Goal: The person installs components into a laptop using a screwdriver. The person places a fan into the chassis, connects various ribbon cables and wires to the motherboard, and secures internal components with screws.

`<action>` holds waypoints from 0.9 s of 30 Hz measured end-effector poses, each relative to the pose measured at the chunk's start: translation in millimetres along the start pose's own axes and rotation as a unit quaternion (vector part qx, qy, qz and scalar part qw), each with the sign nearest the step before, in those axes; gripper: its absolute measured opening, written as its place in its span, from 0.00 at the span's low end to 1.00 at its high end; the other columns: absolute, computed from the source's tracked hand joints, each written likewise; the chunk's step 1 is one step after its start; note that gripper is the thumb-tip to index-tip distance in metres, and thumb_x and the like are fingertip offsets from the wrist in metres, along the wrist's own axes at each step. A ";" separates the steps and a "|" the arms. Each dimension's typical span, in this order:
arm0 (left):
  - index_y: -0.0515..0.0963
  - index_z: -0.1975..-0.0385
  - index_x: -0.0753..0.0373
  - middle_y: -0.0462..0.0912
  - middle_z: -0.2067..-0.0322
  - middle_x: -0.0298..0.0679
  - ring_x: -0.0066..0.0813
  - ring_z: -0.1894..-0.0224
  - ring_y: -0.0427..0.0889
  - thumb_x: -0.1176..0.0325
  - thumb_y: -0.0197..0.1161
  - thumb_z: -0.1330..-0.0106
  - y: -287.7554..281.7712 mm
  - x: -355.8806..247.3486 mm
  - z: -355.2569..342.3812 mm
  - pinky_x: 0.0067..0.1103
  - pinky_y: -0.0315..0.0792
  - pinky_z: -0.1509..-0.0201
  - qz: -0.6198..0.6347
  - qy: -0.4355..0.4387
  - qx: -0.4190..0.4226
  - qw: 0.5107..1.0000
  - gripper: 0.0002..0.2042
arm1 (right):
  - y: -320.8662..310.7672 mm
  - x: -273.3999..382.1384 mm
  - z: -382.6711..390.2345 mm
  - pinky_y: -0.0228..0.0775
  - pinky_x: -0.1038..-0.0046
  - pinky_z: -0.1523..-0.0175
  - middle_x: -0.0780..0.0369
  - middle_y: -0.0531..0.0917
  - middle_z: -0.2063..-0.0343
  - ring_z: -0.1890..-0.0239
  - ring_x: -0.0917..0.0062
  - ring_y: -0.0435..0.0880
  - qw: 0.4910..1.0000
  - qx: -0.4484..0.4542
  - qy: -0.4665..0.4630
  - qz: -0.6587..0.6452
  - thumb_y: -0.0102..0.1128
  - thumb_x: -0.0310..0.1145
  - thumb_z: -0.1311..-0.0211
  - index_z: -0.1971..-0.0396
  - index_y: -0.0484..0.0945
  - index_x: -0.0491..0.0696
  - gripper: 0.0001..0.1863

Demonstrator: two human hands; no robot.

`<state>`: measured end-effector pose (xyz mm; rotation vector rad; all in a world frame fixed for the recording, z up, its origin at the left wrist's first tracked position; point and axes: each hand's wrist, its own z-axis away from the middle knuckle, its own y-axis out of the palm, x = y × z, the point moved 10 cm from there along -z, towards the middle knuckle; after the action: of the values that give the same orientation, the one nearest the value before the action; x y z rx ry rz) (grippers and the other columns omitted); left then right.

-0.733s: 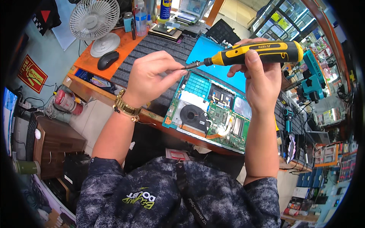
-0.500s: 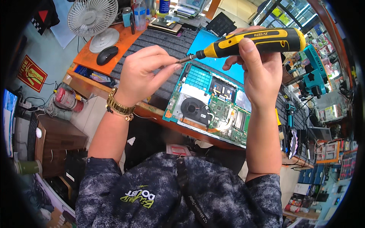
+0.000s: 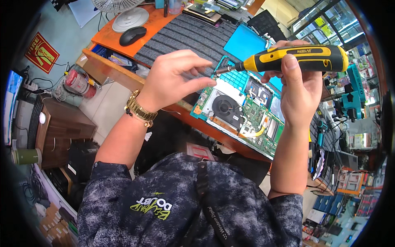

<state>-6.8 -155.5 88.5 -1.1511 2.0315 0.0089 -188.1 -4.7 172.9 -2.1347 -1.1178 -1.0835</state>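
Observation:
My right hand is wrapped round a yellow and black electric screwdriver, held level above the bench with its bit pointing left. Beside the bit's tip is my left hand, thumb and fingers apart; a small bright speck near the tip is too small to make out. Below both hands lies an opened laptop base with a teal frame. It shows a round black fan, a green circuit board and copper-coloured strips. My right hand and wrist hide part of its right side.
A blue mat and a dark flat part lie beyond the laptop base. At the far left are a black mouse and a white fan. A teal and black microscope-like device stands on the right.
My left fingers have come off the screwdriver's bit and spread apart. The view has shifted, so the bench things sit further right and mostly higher. My right hand keeps its hold.

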 end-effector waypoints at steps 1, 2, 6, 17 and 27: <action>0.91 0.58 0.68 0.92 0.63 0.42 0.28 0.65 0.91 0.69 0.82 0.32 1.2 14.4 6.2 0.24 0.84 0.59 -0.016 -0.066 0.019 0.997 0.10 | 1.8 -1.7 2.0 0.88 0.67 0.60 0.50 0.86 0.48 0.58 0.71 0.90 1.000 0.008 0.003 0.029 0.67 0.30 0.19 0.38 0.75 0.37 0.19; 0.91 0.58 0.68 0.93 0.62 0.42 0.27 0.64 0.90 0.69 0.81 0.32 2.6 28.6 14.9 0.24 0.84 0.58 -0.031 -0.132 0.039 0.990 0.10 | 4.2 -4.3 3.7 0.88 0.68 0.59 0.51 0.86 0.48 0.58 0.72 0.90 0.999 0.018 0.008 0.049 0.68 0.29 0.20 0.38 0.75 0.37 0.19; 0.91 0.60 0.65 0.92 0.64 0.42 0.35 0.63 0.89 0.60 0.77 0.28 20.8 50.0 40.4 0.32 0.79 0.50 -0.135 -0.219 0.125 0.958 0.13 | 16.3 -28.3 11.4 0.84 0.76 0.57 0.56 0.87 0.50 0.58 0.78 0.88 0.996 0.041 0.054 0.065 0.75 0.26 0.27 0.39 0.76 0.39 0.22; 0.93 0.70 0.60 0.90 0.75 0.42 0.46 0.65 0.89 0.51 0.69 0.25 50.6 51.1 54.3 0.41 0.63 0.47 -0.182 -0.299 0.199 0.915 0.19 | 42.1 -68.8 16.8 0.86 0.71 0.48 0.60 0.87 0.53 0.53 0.74 0.93 0.971 0.119 0.137 0.158 0.82 0.31 0.29 0.41 0.76 0.41 0.25; 0.92 0.72 0.59 0.90 0.75 0.41 0.46 0.65 0.89 0.53 0.69 0.26 50.7 52.4 54.8 0.42 0.62 0.47 -0.186 -0.284 0.184 0.922 0.18 | 48.1 -71.8 13.2 0.87 0.69 0.46 0.59 0.88 0.54 0.53 0.73 0.94 0.954 0.148 0.112 0.237 0.81 0.29 0.28 0.41 0.75 0.40 0.25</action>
<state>-24.1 -143.7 -0.2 -1.1124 1.2218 -0.1980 -167.2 -53.4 103.3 -1.8508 -0.5750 -0.8432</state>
